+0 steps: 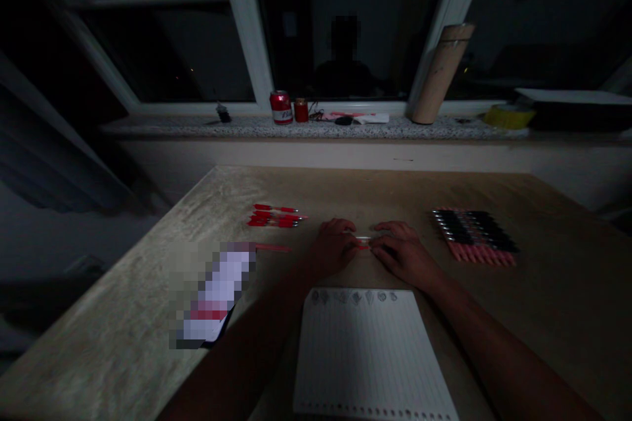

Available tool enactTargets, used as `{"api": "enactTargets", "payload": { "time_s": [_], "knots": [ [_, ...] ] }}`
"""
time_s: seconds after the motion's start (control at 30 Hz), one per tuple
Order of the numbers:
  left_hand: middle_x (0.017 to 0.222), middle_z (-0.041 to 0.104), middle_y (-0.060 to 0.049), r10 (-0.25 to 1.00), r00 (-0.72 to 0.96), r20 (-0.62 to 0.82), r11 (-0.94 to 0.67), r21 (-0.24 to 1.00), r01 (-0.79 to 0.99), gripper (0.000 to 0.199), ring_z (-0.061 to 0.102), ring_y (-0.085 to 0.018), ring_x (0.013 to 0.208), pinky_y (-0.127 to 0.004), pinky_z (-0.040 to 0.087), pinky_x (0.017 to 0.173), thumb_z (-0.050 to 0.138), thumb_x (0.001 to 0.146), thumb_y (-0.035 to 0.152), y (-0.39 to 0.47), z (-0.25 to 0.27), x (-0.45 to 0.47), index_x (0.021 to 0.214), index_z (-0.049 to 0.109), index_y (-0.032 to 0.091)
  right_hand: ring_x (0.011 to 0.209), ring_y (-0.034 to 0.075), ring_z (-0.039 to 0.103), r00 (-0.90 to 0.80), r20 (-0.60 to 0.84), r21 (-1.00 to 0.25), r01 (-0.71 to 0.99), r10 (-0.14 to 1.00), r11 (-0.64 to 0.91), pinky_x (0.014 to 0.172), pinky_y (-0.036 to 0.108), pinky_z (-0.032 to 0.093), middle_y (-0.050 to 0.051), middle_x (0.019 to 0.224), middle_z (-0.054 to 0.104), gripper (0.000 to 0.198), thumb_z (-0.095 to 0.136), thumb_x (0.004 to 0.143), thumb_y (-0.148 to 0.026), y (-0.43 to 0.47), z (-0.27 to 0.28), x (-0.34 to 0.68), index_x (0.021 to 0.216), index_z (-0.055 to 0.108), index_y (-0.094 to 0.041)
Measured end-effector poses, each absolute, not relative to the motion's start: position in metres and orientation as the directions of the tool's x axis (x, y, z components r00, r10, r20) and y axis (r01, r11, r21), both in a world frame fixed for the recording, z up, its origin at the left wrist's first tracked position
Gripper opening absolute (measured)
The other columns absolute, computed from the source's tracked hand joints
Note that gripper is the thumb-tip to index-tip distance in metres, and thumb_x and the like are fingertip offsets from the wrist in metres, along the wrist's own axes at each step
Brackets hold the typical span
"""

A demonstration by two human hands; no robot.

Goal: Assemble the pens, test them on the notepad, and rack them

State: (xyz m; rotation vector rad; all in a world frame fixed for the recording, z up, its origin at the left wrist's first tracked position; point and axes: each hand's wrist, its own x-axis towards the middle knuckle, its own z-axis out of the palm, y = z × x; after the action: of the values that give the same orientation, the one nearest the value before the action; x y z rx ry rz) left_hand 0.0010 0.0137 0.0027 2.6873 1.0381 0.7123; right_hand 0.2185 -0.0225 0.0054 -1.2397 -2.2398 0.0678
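Bench [370, 194] in dim light on my remote feed, and the action is right at the middle of it. I have the left hand [336, 247] and the right hand [402, 253] close together, backs up, fingers curled well in. Between them sits a small red-and-clear pen [363, 243], low over the surface just beyond the notebook [370, 352]; each hand has one end pinched by its fingertips, which hide much of it from me.

Off to the left, I've got a loose cluster of red pens [276, 218], lying crosswise, and nearer me a thin pink stick [276, 248] by the top of a phone [217, 293], its screen lit but blurred out. Over on the right, a neat row of black-and-pink pens [474, 237] lies side by side, pink ends nearest me. The notebook is open to a lined page, little dark sketches along its far edge, holes along the near one. Up on the windowsill [247, 128]: a red can [281, 108], a small red jar [301, 110], a tall tan cylinder [441, 75] and a yellow roll [508, 117].
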Motion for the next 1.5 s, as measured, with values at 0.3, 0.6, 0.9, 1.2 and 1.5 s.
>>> {"api": "enactTargets", "payload": {
  "time_s": [0.3, 0.6, 0.9, 1.2, 1.5],
  "knots": [
    [0.111, 0.055, -0.006, 0.66, 0.649, 0.379, -0.752, 0.337, 0.567, 0.017, 0.046, -0.02, 0.107, -0.039, 0.034, 0.094, 0.053, 0.084, 0.03, 0.0101, 0.0049, 0.0051, 0.092, 0.065, 0.021, 0.106, 0.026, 0.05, -0.437, 0.468, -0.304, 0.736, 0.768, 0.605, 0.09, 0.046, 0.039, 0.009, 0.113, 0.059, 0.016, 0.053, 0.085, -0.028, -0.0219, 0.0018, 0.2144, 0.091, 0.067, -0.023],
    [0.11, 0.055, -0.005, 0.649, 0.654, 0.388, -0.76, 0.338, 0.555, 0.016, 0.046, -0.02, 0.107, -0.038, 0.033, 0.094, 0.053, 0.084, 0.03, 0.0086, 0.0092, 0.0051, 0.092, 0.065, 0.021, 0.105, 0.024, 0.051, -0.442, 0.462, -0.318, 0.727, 0.769, 0.609, 0.09, 0.044, 0.039, 0.009, 0.112, 0.06, 0.017, 0.051, 0.086, -0.027, -0.0227, 0.0043, 0.2135, 0.091, 0.067, -0.022],
    [0.111, 0.056, -0.006, 0.642, 0.657, 0.395, -0.767, 0.325, 0.553, 0.017, 0.047, -0.02, 0.105, -0.038, 0.034, 0.093, 0.052, 0.085, 0.031, 0.0085, 0.0082, 0.0054, 0.092, 0.064, 0.021, 0.106, 0.025, 0.05, -0.448, 0.453, -0.315, 0.729, 0.771, 0.608, 0.09, 0.044, 0.039, 0.009, 0.112, 0.059, 0.018, 0.05, 0.087, -0.028, -0.0221, 0.0034, 0.2141, 0.094, 0.066, -0.023],
    [0.106, 0.057, -0.005, 0.628, 0.662, 0.409, -0.777, 0.302, 0.552, 0.017, 0.048, -0.019, 0.101, -0.037, 0.034, 0.092, 0.054, 0.084, 0.033, 0.0082, 0.0096, 0.0061, 0.089, 0.064, 0.02, 0.104, 0.024, 0.051, -0.447, 0.477, -0.321, 0.713, 0.757, 0.624, 0.089, 0.043, 0.04, 0.009, 0.11, 0.06, 0.018, 0.051, 0.087, -0.027, -0.0234, 0.0048, 0.2123, 0.094, 0.067, -0.023],
    [0.107, 0.057, -0.005, 0.6, 0.693, 0.399, -0.799, 0.259, 0.543, 0.021, 0.048, -0.02, 0.102, -0.036, 0.033, 0.092, 0.049, 0.087, 0.034, 0.0082, 0.0099, 0.0069, 0.091, 0.064, 0.02, 0.105, 0.024, 0.051, -0.464, 0.482, -0.312, 0.701, 0.743, 0.641, 0.09, 0.043, 0.039, 0.009, 0.111, 0.06, 0.019, 0.051, 0.086, -0.028, -0.0236, 0.0039, 0.2098, 0.095, 0.067, -0.023]
  ]
}}
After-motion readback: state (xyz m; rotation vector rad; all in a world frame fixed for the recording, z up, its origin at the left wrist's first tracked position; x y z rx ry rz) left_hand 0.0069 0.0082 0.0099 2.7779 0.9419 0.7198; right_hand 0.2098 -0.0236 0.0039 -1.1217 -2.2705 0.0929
